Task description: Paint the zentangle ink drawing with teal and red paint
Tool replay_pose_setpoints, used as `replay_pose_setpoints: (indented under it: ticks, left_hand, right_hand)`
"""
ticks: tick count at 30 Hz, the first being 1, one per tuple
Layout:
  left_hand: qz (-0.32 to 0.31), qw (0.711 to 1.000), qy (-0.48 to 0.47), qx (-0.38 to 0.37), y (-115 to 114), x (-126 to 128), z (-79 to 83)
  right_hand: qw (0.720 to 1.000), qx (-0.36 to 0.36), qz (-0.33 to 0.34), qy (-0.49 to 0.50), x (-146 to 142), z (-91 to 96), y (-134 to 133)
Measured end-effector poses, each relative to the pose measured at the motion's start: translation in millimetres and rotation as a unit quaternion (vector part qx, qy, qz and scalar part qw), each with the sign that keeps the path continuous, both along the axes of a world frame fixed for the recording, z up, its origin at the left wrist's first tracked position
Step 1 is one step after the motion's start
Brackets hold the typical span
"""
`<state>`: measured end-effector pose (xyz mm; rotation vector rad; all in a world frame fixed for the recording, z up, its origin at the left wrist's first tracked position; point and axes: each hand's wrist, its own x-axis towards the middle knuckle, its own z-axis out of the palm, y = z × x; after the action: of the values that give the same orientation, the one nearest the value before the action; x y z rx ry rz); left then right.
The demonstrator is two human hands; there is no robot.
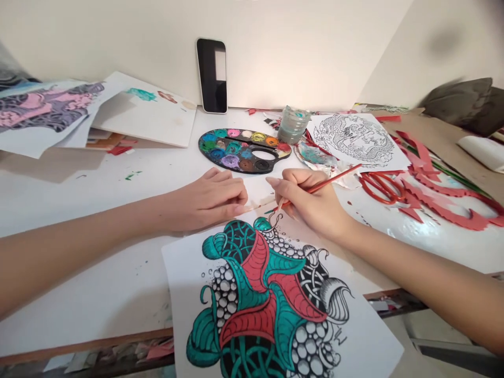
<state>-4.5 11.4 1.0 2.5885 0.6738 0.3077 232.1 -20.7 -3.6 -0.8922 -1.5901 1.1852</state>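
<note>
My right hand (311, 202) is closed around a red-handled paintbrush (334, 180), whose tip touches the top of a patterned drawing (271, 299) painted teal and red. The sheet lies on the white table in front of me and hangs over the near edge. My left hand (208, 200) rests with its fingers loosely curled on the far left corner of the sheet and holds nothing that I can see. Just beyond both hands lies a black oval paint palette (244, 150) with several wells of colour.
A jar of cloudy water (293, 124) stands right of the palette. A phone (212, 75) leans against the wall. Red scissors (380, 186) and red paper cuttings (444, 199) lie at right beside a dragon line drawing (354, 139). Painted sheets (51, 107) are stacked at left.
</note>
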Motion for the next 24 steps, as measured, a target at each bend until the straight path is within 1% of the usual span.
replay_pose_setpoints:
  ticks: [3,6,10,14,16,19,20,22,24]
  left_hand:
    - [0.009,1.0,0.013,-0.023,-1,0,2.3]
    - [0.003,0.999,0.01,-0.041,-2,0,4.0]
    - [-0.034,0.999,0.015,-0.034,-3,-1,4.9]
    - [-0.037,0.998,0.015,-0.045,-3,-2,5.6]
    - [-0.028,0.998,0.012,-0.048,-3,-1,6.2]
    - [-0.017,0.998,0.011,-0.053,-2,-1,7.3]
    - [-0.016,0.998,0.012,-0.058,-1,-1,7.8]
    - [-0.015,0.997,0.012,-0.07,-1,0,8.6]
    - [-0.015,0.997,0.012,-0.081,-1,-1,9.1]
  right_hand:
    - [0.998,-0.055,-0.003,0.034,0,-0.1,2]
    - [0.994,-0.093,0.0,0.062,1,0.0,4]
    - [0.99,-0.115,-0.001,0.077,1,-0.5,5]
    - [0.988,-0.123,0.016,0.096,1,-2.2,4]
    - [0.99,-0.101,0.003,0.101,3,-3.5,3]
    - [0.996,-0.026,-0.045,0.074,9,-4.4,4]
    - [0.998,0.004,-0.052,0.044,11,-3.9,5]
    - [0.995,0.069,-0.041,-0.056,16,-1.8,9]
    - [0.974,0.131,-0.029,-0.184,19,1.1,12]
